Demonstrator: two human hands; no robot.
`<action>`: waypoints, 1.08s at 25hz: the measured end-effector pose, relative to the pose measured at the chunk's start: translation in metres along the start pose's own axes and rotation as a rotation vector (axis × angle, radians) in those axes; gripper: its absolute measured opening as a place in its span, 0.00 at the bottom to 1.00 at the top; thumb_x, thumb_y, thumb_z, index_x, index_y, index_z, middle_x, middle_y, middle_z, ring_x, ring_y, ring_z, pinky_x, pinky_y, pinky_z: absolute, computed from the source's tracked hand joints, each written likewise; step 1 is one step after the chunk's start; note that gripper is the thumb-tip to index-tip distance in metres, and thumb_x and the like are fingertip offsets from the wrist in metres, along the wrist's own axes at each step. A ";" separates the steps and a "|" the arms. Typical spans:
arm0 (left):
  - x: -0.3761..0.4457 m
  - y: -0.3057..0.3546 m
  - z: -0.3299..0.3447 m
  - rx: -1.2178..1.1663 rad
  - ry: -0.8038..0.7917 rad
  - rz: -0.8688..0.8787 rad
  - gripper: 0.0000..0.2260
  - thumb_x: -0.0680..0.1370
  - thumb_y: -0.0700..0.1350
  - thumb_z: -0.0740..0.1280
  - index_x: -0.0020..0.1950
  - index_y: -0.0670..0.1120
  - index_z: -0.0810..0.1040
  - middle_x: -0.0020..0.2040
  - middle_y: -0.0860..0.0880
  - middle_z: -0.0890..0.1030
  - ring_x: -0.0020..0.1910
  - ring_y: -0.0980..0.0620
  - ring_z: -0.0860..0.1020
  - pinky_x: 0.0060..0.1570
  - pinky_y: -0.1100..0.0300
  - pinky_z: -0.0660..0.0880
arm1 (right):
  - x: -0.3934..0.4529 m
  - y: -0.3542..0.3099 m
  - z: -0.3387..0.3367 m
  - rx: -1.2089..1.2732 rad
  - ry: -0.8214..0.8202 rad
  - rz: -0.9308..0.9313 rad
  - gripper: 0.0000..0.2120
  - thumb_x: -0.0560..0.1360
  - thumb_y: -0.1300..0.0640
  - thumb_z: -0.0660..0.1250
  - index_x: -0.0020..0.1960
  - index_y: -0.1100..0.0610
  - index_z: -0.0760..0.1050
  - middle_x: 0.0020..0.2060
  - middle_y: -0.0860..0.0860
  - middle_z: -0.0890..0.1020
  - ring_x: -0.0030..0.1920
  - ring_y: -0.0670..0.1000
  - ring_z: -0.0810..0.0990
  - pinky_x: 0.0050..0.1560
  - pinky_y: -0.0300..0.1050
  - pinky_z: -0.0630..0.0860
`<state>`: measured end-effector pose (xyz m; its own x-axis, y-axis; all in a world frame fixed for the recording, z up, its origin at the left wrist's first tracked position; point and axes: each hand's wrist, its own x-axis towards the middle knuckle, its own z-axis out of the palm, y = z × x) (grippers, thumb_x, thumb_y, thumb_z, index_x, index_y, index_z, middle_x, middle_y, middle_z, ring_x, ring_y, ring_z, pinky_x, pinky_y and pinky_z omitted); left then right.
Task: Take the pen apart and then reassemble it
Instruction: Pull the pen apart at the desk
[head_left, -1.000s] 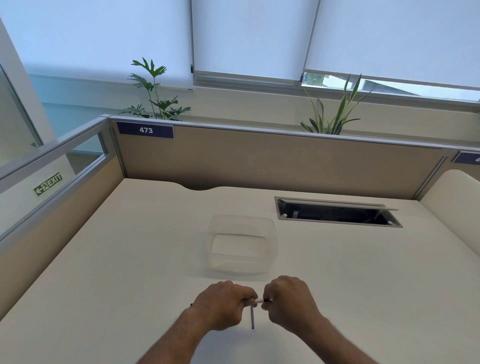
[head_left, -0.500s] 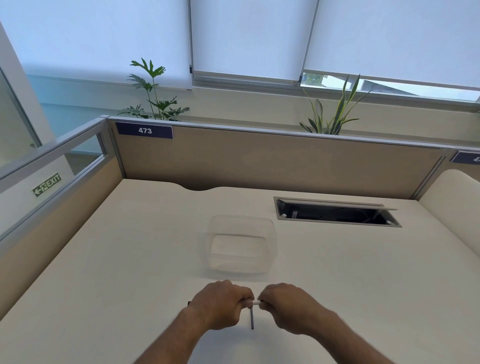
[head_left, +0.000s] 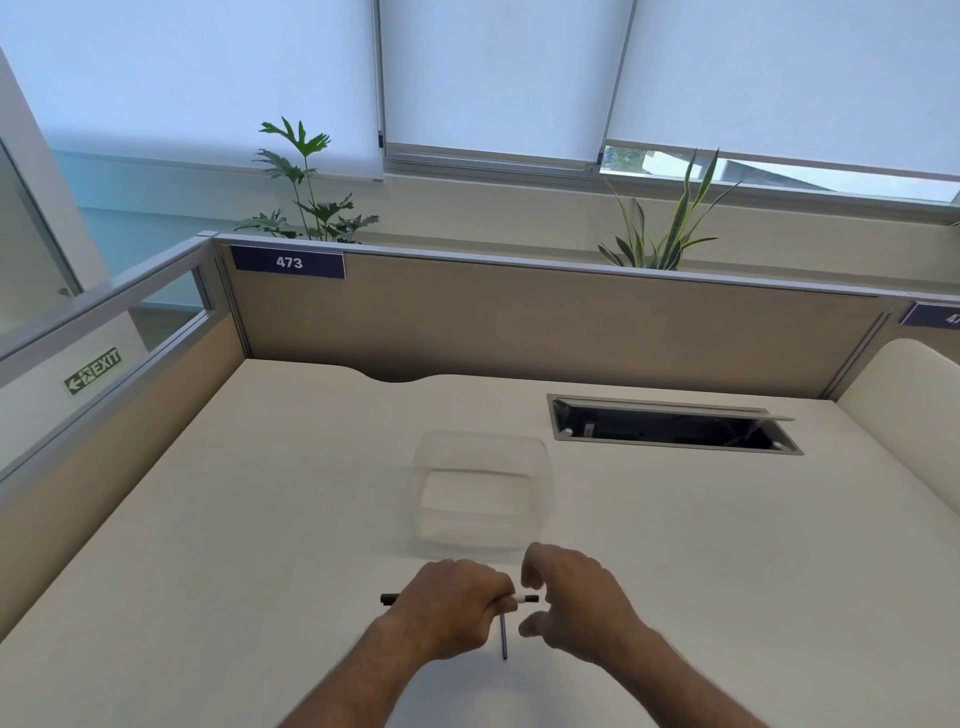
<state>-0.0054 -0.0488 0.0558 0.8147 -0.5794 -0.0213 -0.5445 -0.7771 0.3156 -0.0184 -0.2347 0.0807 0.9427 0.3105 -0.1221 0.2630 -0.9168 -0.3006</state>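
the left hand (head_left: 452, 605) clenches the pen (head_left: 522, 599), its tip poking past the fingers toward the released right hand (head_left: 576, 603), while a thin rod (head_left: 503, 636), likely the refill, lies on the counter (head_left: 208, 545) beneath them, so reassembly remains.

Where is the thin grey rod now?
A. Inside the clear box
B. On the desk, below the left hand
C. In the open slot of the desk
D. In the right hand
B: the rod lies on the desk, reaching from under the left hand toward the camera; the right hand is open and does not touch it, and the box looks empty.
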 end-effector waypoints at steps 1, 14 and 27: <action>0.000 -0.001 -0.001 0.020 0.013 -0.002 0.12 0.82 0.53 0.56 0.53 0.50 0.77 0.47 0.48 0.83 0.44 0.44 0.78 0.42 0.52 0.75 | -0.001 0.003 -0.001 0.025 -0.074 -0.007 0.26 0.69 0.47 0.75 0.63 0.48 0.71 0.59 0.44 0.79 0.56 0.50 0.78 0.51 0.44 0.73; -0.003 -0.001 0.003 0.030 -0.017 0.028 0.06 0.83 0.49 0.55 0.52 0.53 0.71 0.45 0.46 0.82 0.41 0.42 0.76 0.37 0.53 0.70 | 0.002 0.007 0.004 -0.194 0.023 -0.176 0.08 0.77 0.54 0.62 0.47 0.53 0.80 0.38 0.55 0.84 0.37 0.59 0.76 0.34 0.45 0.65; -0.003 -0.009 0.006 -0.049 -0.028 0.017 0.10 0.81 0.47 0.57 0.59 0.58 0.73 0.49 0.49 0.84 0.44 0.44 0.78 0.43 0.52 0.75 | -0.004 0.003 0.004 -0.073 0.126 -0.057 0.15 0.68 0.47 0.74 0.50 0.49 0.74 0.45 0.46 0.84 0.44 0.52 0.81 0.37 0.44 0.68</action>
<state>-0.0037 -0.0418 0.0475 0.7989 -0.5999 -0.0421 -0.5474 -0.7544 0.3623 -0.0226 -0.2380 0.0765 0.9428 0.3330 0.0148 0.3271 -0.9157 -0.2333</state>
